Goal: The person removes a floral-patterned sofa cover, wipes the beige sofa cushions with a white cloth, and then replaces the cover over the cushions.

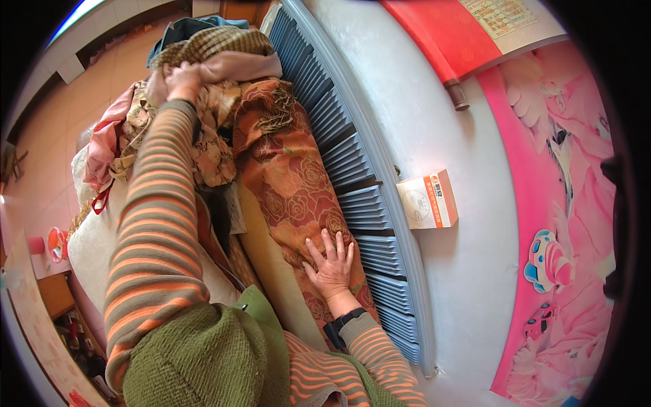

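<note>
My left hand (184, 80), a little blurred, is closed on a dusty-pink cloth (239, 66) in a heap of clothes. Brown checked fabric (218, 43) lies just beyond it, and a floral scarf (216, 157) hangs below my wrist. My right hand (329, 267) rests flat with spread fingers on a red-orange rose-patterned shawl (300, 188). That shawl stretches lengthwise beside the radiator, its fringe (278, 112) bunched at the far end.
A blue-grey finned radiator (356, 168) runs along the wall (473, 203) on my right. A small white and orange box (427, 201) stands at its edge. Cream cushioning (91, 254) and a pink garment (104, 147) lie to the left. A red hanging scroll (432, 35) and pink poster (564, 203) cover wall parts.
</note>
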`<state>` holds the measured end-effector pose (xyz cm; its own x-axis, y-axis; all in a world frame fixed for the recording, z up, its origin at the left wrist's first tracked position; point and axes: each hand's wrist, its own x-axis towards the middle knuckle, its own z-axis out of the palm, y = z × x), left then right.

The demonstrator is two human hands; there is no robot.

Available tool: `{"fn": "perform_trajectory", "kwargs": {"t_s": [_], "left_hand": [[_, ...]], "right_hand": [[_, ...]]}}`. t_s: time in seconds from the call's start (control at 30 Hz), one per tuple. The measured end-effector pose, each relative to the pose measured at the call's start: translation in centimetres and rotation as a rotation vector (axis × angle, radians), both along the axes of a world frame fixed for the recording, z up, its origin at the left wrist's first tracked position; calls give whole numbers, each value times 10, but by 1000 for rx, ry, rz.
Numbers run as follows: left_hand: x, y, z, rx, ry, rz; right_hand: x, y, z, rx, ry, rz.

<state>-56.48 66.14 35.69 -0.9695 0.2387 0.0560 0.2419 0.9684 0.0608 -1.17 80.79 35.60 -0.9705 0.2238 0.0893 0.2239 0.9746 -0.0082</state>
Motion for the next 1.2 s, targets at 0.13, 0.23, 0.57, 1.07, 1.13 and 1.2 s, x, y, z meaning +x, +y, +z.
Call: {"fn": "perform_trajectory", "kwargs": {"t_s": [0.13, 0.23, 0.57, 1.07, 1.13, 1.2], "left_hand": [[25, 7, -20, -10, 121, -111], [27, 1, -5, 81, 41, -150], [115, 46, 38, 542, 330, -608], [104, 82, -15, 1319, -145, -481], [70, 70, -24, 1693, -248, -379], [46, 50, -31, 1033, 87, -337]], "right_hand": [[0, 0, 1, 10, 16, 8], [0, 1, -1, 14, 34, 13], [0, 0, 1, 2, 24, 3], [0, 1, 1, -26, 17, 0], [0, 0, 1, -25, 23, -4], [0, 0, 1, -21, 35, 0]]}}
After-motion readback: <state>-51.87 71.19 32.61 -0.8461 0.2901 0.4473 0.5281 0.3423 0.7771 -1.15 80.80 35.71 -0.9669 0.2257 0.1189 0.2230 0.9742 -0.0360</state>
